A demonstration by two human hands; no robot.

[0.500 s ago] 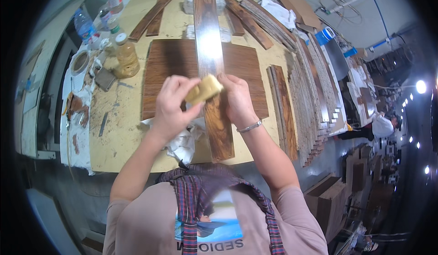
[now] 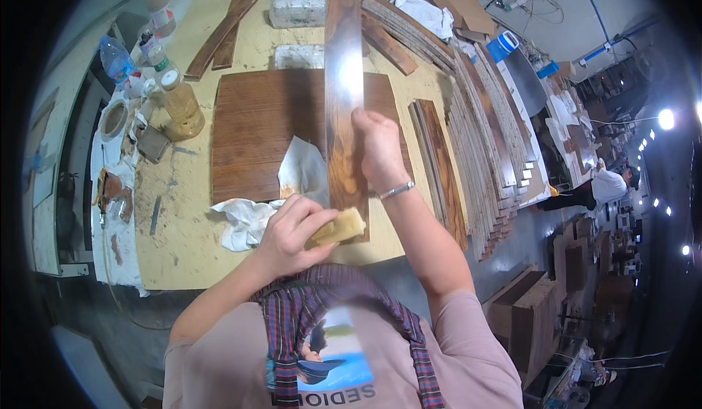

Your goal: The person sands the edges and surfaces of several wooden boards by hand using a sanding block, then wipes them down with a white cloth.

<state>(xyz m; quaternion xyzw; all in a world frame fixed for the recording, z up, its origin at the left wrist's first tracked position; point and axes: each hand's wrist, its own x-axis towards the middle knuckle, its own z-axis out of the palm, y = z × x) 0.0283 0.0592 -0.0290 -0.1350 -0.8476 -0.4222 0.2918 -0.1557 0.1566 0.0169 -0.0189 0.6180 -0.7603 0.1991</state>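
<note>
A long, dark-brown, glossy wooden plank (image 2: pixel 343 65) runs away from me, raised over a brown slatted wooden panel (image 2: pixel 248 131). My right hand (image 2: pixel 382 149) grips the plank's right edge, thumb on top. Closed round a yellow sponge block (image 2: pixel 347 226), my left hand (image 2: pixel 294 235) is at the plank's near end. The sponge overlaps that end; its underside is hidden, so I cannot tell whether it presses on the wood. Beside the plank's left edge, a white sheet (image 2: pixel 303 169) with brownish stains lies partly on the panel, and a crumpled white cloth (image 2: pixel 245 222) lies closer to me.
Stacked planks (image 2: pixel 479 153) line the table's right side, with loose planks (image 2: pixel 431 160) beside them. Two crossed planks (image 2: pixel 223 40) lie at far left. A jar of amber liquid (image 2: pixel 183 109), bottles (image 2: pixel 121 62) and a tape roll (image 2: pixel 113 120) stand left. Pale wrapped blocks (image 2: pixel 296 10) sit behind the panel.
My left hand has brought the sponge from the plank's middle down to its near end. My right hand still holds the edge. More of the white sheet shows now.
</note>
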